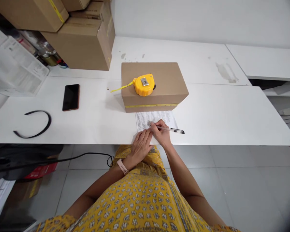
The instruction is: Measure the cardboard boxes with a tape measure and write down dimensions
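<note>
Between the fingers of my right hand (162, 132) is a clear pen (172, 130) with a dark end, its tip down on a printed sheet of paper (141, 120). My left hand (141, 143) lies flat at the table's front edge, fingers stretched over the sheet's lower border, holding nothing. The sheet's far edge meets a closed cardboard box (165, 77) just beyond my hands. On top of that box rests a yellow tape measure (144, 85) with a yellow wrist strap trailing left.
A phone (71, 97) and a black headband (47, 124) lie on the white table (222, 119) at left. Stacked cardboard boxes (79, 42) and a white printed package (19, 67) stand at the back left. A black cable (87, 153) hangs below the front edge.
</note>
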Demonstrator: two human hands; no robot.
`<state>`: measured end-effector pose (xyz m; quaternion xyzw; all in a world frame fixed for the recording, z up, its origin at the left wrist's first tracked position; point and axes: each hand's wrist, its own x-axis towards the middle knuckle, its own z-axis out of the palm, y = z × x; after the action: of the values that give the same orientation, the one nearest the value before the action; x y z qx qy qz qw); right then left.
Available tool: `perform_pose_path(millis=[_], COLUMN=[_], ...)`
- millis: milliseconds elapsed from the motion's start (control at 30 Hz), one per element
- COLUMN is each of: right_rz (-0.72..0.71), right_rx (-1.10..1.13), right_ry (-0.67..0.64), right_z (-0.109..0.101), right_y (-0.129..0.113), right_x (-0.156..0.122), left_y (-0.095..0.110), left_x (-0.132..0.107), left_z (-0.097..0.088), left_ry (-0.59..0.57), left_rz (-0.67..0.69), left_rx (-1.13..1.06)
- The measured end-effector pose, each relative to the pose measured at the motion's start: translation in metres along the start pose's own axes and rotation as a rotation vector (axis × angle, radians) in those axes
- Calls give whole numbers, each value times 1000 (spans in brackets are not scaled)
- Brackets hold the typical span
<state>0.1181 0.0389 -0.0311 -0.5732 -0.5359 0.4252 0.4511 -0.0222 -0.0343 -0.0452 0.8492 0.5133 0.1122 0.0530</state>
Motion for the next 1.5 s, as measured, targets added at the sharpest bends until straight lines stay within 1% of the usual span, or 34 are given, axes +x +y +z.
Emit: perform_pose_path(millis=[100,333,533,833,1067,1233,1500], right_rz=[-31,-36,-44,-71,-54,-55,-79], right_rx=[-50,-121,-147,-184,-161,-140,-141], right_ry=[11,-13,-22,-32,-33,-21,-9], right_z=[1,0,0,0,1,0,0], right_y=[-3,0,1,6,5,6,4], right_x=[-2,-3,-2,-1,-2,-2,-1], left_y=[0,0,1,0,0,1,0], left_x=[-1,-1,0,0,-1,0,0], left_z=[1,2,1,3,3,2,2], left_ry=[-22,-28,-59,-50,-27,-35,-25], left_rz=[-10,-27,-37,-42,-32,-37,-21], left_rx=[-3,-19,-13,-24,-25,-17,13])
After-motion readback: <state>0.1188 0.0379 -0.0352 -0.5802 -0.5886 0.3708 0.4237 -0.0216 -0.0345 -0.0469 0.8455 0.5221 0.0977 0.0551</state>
